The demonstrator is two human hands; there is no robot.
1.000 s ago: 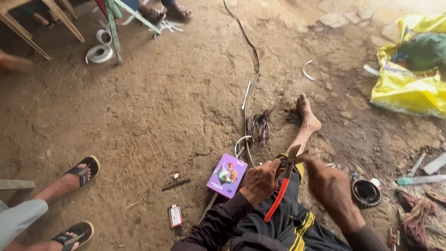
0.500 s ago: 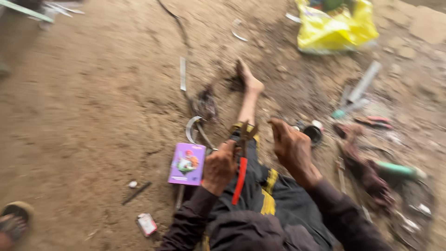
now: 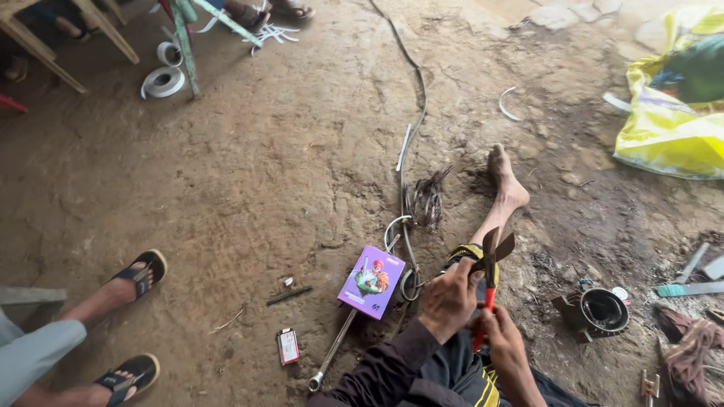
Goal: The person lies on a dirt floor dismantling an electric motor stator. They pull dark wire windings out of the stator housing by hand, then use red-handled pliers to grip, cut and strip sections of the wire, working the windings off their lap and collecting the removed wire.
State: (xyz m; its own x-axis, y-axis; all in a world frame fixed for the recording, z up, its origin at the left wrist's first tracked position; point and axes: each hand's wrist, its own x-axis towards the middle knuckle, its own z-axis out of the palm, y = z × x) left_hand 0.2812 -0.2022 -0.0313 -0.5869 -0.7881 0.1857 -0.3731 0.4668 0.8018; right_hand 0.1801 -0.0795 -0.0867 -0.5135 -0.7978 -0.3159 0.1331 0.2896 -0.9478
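Left hand [image 3: 450, 300] fingers wrapped around shears [image 3: 489, 273] near pivot; right hand [image 3: 504, 341] fingers clamped on red handle, blades apart above. Advisable: fingers below blades, cable [image 3: 408, 249] steady.

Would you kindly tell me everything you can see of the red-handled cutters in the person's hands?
The cutters are a hand tool with red-coated handles and two dark metal blades, looking worn. The blades stand open in a V, pointing up and away from the person. The tool is held nearly upright over the person's leg. The left hand is at it just below the blades; the right hand grips the red handles lower down.
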